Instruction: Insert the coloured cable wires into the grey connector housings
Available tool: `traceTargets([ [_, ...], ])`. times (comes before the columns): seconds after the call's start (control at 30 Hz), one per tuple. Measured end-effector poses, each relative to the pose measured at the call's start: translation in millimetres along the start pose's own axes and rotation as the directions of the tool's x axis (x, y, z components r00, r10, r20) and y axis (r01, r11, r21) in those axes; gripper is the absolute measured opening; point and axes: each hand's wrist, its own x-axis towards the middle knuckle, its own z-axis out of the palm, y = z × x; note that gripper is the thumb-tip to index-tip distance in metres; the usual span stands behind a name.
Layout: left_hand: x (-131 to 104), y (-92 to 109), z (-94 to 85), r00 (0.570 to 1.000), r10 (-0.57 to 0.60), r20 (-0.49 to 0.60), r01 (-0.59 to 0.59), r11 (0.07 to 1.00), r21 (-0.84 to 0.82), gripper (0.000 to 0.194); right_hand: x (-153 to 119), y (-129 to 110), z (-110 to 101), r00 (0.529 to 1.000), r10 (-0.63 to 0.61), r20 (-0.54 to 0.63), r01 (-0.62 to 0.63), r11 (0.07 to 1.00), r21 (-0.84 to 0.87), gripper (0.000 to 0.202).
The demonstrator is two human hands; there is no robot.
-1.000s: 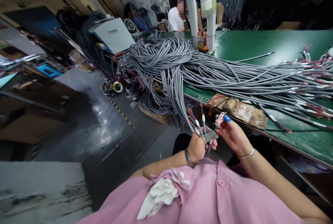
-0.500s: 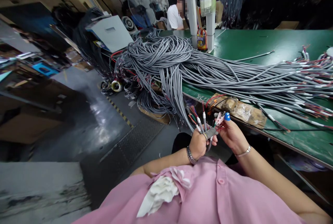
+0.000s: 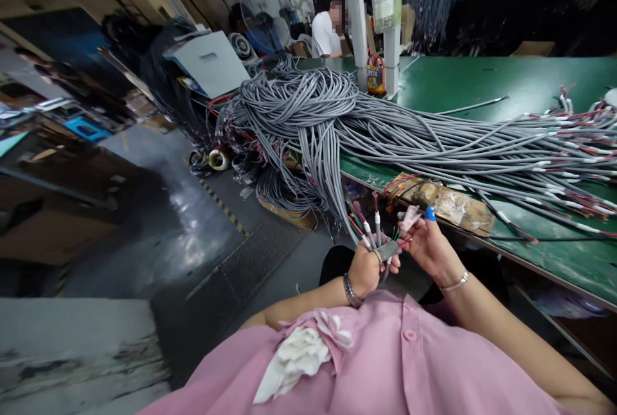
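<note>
My left hand (image 3: 365,268) is closed around several grey cables (image 3: 377,230), with a grey wrap (image 3: 388,250) over its thumb. White-banded cable ends stick up from the grip, and thin coloured wires (image 3: 357,211) fan out of them. To the right, my right hand (image 3: 431,251) is beside these ends, its thumb raised under a blue finger cap (image 3: 430,213) and apart from the fingers. A pale pink wrap (image 3: 411,217) shows at its fingertips. Fine red and green wires (image 3: 403,241) run close to those fingers; whether they touch is too small to tell.
A large heap of grey cables (image 3: 299,97) spreads over the green table (image 3: 482,81) and hangs off its near edge. A taped wooden block (image 3: 463,208) lies at that edge. A white post (image 3: 354,17) rises behind, and a person in white (image 3: 324,33) sits beyond.
My right thumb has moved slightly right and away from the pink-wrapped fingertip, opening a gap. The left hand keeps its grip on the cables. The view has shifted slightly.
</note>
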Motion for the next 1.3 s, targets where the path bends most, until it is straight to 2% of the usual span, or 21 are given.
traceTargets([
  [0.13,-5,0,-8.3,0.999,-0.029,0.032,0.026,0.997,0.069,0.033,-6,-9,-15,0.965,0.234,0.119,-0.212,0.961,-0.175,0.049],
  [0.2,-6,-2,-12.4,0.997,-0.036,0.074,0.027,0.992,0.121,0.035,-10,-13,-19,0.944,0.296,0.143,-0.237,0.915,-0.327,0.041],
  [0.33,-7,-4,-15.1,0.986,-0.064,0.152,0.028,0.974,0.224,0.036,-15,-19,-13,0.952,0.249,0.18,-0.116,0.834,-0.539,0.025],
  [0.5,-3,-3,-11.4,0.951,-0.19,0.245,0.093,0.929,0.357,0.035,-22,-16,4,0.907,0.284,0.31,-0.023,0.77,-0.637,0.029],
  [0.6,-1,-1,-11.1,0.933,-0.234,0.273,0.112,0.91,0.398,0.035,-26,-14,7,0.911,0.261,0.318,0.016,0.75,-0.661,0.034],
  [0.73,1,-3,-14.4,0.964,-0.159,0.213,0.088,0.947,0.309,0.034,-31,-20,-4,0.972,0.052,0.227,0.12,0.723,-0.68,0.032],
  [0.8,3,-6,-16.0,0.981,-0.122,0.148,0.081,0.963,0.256,0.036,-33,-20,-12,0.986,0.009,0.168,0.11,0.719,-0.686,0.032],
  [0.9,5,-11,-16.3,0.993,-0.076,0.092,0.054,0.974,0.221,0.038,-37,-11,-18,0.994,0.015,0.11,0.062,0.748,-0.66,0.033],
  [1.03,5,-13,-13.7,0.991,-0.065,0.113,0.04,0.977,0.211,0.04,-40,9,-5,0.992,-0.095,0.084,0.126,0.816,-0.564,0.023],
  [1.2,0,-8,-15.1,0.971,-0.082,0.224,0.015,0.959,0.283,0.04,-37,11,14,0.982,0.008,0.19,0.089,0.863,-0.497,0.024],
  [1.3,-1,-7,-18.6,0.973,-0.072,0.218,0.009,0.96,0.279,0.04,-32,8,18,0.978,0.043,0.205,0.075,0.843,-0.532,0.026],
])
